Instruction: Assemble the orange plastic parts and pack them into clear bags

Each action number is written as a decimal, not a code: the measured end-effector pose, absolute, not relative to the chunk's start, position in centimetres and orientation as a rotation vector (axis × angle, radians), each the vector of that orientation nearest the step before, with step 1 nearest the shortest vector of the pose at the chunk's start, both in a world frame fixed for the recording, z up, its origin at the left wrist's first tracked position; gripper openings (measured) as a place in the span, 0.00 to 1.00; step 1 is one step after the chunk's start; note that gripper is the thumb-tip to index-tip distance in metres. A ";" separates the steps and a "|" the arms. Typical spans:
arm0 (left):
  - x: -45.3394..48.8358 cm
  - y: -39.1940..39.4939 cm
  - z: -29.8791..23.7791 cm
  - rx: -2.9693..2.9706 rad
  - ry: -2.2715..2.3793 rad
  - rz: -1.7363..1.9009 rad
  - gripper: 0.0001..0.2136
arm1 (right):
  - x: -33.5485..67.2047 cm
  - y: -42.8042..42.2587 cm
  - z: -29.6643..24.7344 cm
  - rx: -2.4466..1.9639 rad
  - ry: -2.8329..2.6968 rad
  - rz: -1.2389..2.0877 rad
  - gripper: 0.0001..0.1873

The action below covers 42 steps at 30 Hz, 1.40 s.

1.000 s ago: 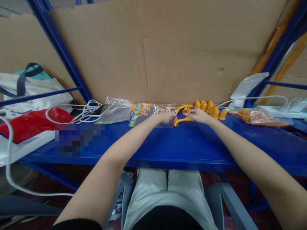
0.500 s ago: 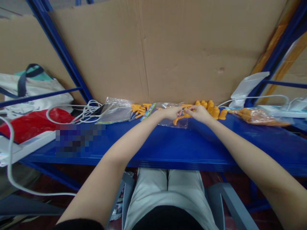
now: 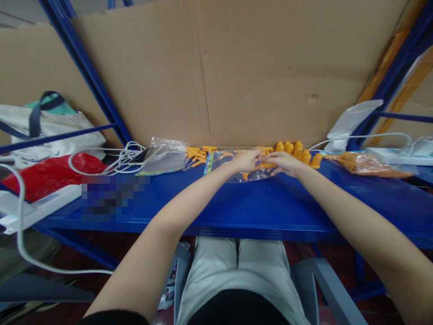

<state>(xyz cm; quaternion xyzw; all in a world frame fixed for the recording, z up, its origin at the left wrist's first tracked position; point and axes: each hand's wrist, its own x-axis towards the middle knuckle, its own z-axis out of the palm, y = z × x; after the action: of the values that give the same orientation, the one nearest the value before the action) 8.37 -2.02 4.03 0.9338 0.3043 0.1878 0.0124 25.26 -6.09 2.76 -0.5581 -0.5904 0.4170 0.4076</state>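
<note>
A clear plastic bag [image 3: 225,177] with a colourful printed strip lies flat on the blue table, with orange plastic pieces showing inside, one of them a long curved piece [image 3: 264,166]. My left hand [image 3: 248,160] has its fingers closed at the bag's upper right edge. My right hand [image 3: 284,163] is at the bag's right end, with fingertips close to the left hand. Its thumb and fingers are parted around the end of the curved piece; exact contact is too small to tell. Several orange stubby pieces [image 3: 298,150] stand just behind my right hand.
Left of the bag lie loose orange pieces [image 3: 196,155] and another clear bag [image 3: 165,158]. White cables [image 3: 130,155], a red bag [image 3: 57,174] and a cloth tote [image 3: 64,131] are farther left. A filled bag of orange parts [image 3: 368,164] lies right. Cardboard [image 3: 243,76] rises behind.
My right hand's fingers have spread from a pinch near the curved piece. The bag has shifted slightly right, and the curved piece lies flatter within it. My left hand stays at the bag's edge.
</note>
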 end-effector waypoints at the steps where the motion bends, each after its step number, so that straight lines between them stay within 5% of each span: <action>1: 8.3 -2.0 3.9 2.915 0.954 0.635 0.09 | 25.3 -6.1 2.7 -1.346 -1.459 1.122 0.03; 7: 8.4 -2.4 3.5 2.910 0.915 0.776 0.08 | 25.1 -6.0 2.2 -1.133 -1.528 1.379 0.11; 13: 7.0 -2.2 4.5 2.768 0.931 0.748 0.12 | 25.1 -6.2 1.9 -1.248 -1.659 1.349 0.08; 23: -3.5 -0.8 5.4 2.320 2.141 0.331 0.11 | 23.8 -6.1 1.2 -1.205 -1.584 1.205 0.17; 42: -2.6 -0.3 2.9 1.799 1.370 0.490 0.16 | 22.0 -6.1 1.9 -1.236 -1.664 1.173 0.13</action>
<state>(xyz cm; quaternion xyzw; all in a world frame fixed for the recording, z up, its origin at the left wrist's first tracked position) -2.65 -0.34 2.91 0.7118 0.5420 0.1938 0.4024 22.02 -6.09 1.87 -0.4818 -0.6489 0.4575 0.3709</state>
